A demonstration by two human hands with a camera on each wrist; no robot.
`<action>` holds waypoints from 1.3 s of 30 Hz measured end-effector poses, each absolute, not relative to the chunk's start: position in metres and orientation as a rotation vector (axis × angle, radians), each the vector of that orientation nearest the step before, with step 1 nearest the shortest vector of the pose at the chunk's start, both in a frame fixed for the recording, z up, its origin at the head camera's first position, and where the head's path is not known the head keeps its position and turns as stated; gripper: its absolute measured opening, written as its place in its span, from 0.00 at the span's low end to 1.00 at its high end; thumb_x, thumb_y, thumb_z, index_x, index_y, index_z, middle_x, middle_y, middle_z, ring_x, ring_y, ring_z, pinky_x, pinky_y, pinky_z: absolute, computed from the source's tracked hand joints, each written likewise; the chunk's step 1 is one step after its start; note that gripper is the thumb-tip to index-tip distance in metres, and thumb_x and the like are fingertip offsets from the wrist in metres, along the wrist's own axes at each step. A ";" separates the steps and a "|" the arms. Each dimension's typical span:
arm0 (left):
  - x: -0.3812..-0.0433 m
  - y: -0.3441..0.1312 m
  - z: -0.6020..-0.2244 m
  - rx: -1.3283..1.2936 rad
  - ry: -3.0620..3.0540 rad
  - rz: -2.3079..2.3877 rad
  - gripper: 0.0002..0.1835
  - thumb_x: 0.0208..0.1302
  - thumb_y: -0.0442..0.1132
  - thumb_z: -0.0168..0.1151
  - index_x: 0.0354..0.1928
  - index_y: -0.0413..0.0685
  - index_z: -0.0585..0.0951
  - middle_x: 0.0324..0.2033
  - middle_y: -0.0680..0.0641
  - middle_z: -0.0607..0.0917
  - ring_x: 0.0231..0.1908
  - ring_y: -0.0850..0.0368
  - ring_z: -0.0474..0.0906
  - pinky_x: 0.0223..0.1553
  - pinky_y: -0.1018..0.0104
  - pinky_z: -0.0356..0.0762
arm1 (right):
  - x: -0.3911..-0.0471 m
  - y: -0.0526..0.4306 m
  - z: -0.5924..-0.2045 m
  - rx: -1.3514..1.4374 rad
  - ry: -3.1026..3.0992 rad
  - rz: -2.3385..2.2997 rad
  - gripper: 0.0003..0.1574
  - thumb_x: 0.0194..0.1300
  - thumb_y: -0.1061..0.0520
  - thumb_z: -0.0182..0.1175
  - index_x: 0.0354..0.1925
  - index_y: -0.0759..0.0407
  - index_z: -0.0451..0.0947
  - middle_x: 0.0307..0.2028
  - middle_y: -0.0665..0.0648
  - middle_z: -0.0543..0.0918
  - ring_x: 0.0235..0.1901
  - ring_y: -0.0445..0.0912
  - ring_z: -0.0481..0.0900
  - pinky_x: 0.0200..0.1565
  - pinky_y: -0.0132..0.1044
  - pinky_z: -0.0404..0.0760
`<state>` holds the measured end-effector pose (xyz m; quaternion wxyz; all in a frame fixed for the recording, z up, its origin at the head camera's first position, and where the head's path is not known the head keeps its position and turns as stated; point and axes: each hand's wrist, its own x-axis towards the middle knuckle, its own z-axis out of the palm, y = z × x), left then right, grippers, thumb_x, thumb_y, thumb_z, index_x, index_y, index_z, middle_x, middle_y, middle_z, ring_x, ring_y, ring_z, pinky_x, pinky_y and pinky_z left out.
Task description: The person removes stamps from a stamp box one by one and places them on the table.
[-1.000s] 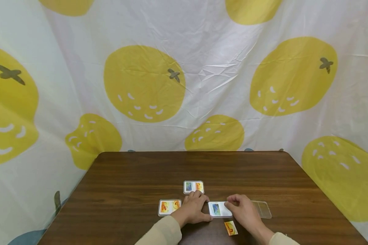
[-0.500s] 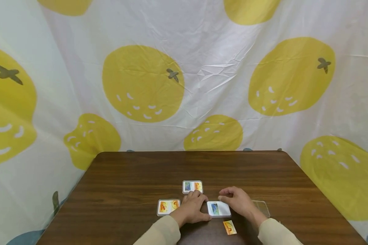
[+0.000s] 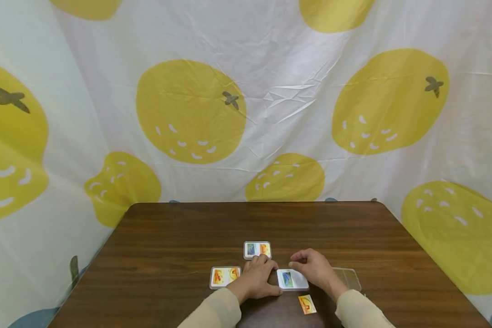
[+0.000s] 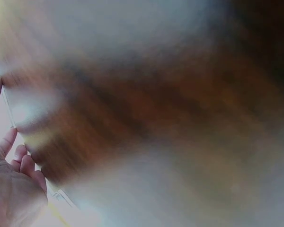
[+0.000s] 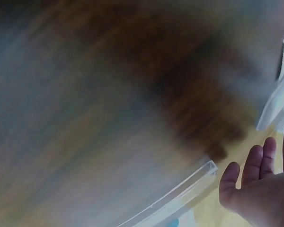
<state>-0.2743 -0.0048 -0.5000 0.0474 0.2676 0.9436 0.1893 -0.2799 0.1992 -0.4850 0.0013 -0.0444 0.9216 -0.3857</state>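
A clear card case (image 3: 293,279) with a white insert and a small blue-green picture lies flat between my hands in the head view. My left hand (image 3: 257,276) holds its left end, index finger at the far corner and thumb at the near one. Over the case's far right edge is my right hand (image 3: 315,268), thumb and index tips a little apart with nothing visible between them. In the right wrist view several fingers of the right hand (image 5: 260,184) look loosely extended. A small orange-and-yellow picture card (image 3: 307,304) lies on the table just in front of the case.
A second case (image 3: 257,250) with two pictures lies behind my left hand, and a third (image 3: 224,277) with orange pictures lies to its left. Right of my right hand is a clear plastic cover (image 3: 349,279). The brown wooden table (image 3: 188,237) ends at a fruit-printed curtain (image 3: 270,91).
My right hand has moved from the case's right end to its far edge, leftward and away from me. The left hand and the small orange card have stayed put.
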 end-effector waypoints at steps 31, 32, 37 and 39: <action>-0.274 -0.006 -0.500 0.832 2.863 0.597 0.28 0.54 0.59 0.72 0.53 0.56 0.77 0.50 0.53 0.72 0.53 0.55 0.66 0.56 0.56 0.64 | -0.274 0.195 -0.495 -0.216 3.098 -0.939 0.04 0.57 0.53 0.71 0.33 0.49 0.86 0.43 0.54 0.83 0.49 0.58 0.77 0.46 0.60 0.64; -0.274 -0.006 -0.500 0.833 2.862 0.597 0.28 0.54 0.59 0.72 0.53 0.55 0.77 0.50 0.53 0.72 0.53 0.55 0.66 0.57 0.56 0.64 | -0.274 0.195 -0.495 -0.219 3.091 -0.935 0.04 0.57 0.53 0.72 0.33 0.49 0.86 0.43 0.54 0.83 0.49 0.58 0.76 0.47 0.60 0.64; -0.275 -0.006 -0.500 0.830 2.863 0.596 0.28 0.54 0.60 0.72 0.53 0.56 0.77 0.50 0.53 0.72 0.53 0.55 0.66 0.56 0.56 0.64 | -0.275 0.195 -0.494 -0.231 3.070 -0.906 0.06 0.56 0.50 0.73 0.31 0.48 0.86 0.44 0.54 0.82 0.50 0.58 0.75 0.49 0.63 0.63; -0.274 -0.006 -0.500 0.826 2.861 0.599 0.28 0.54 0.60 0.71 0.53 0.56 0.77 0.50 0.53 0.71 0.53 0.55 0.66 0.56 0.56 0.63 | -0.274 0.195 -0.494 -0.232 3.072 -0.894 0.05 0.56 0.50 0.73 0.31 0.48 0.86 0.44 0.54 0.81 0.49 0.58 0.75 0.50 0.64 0.63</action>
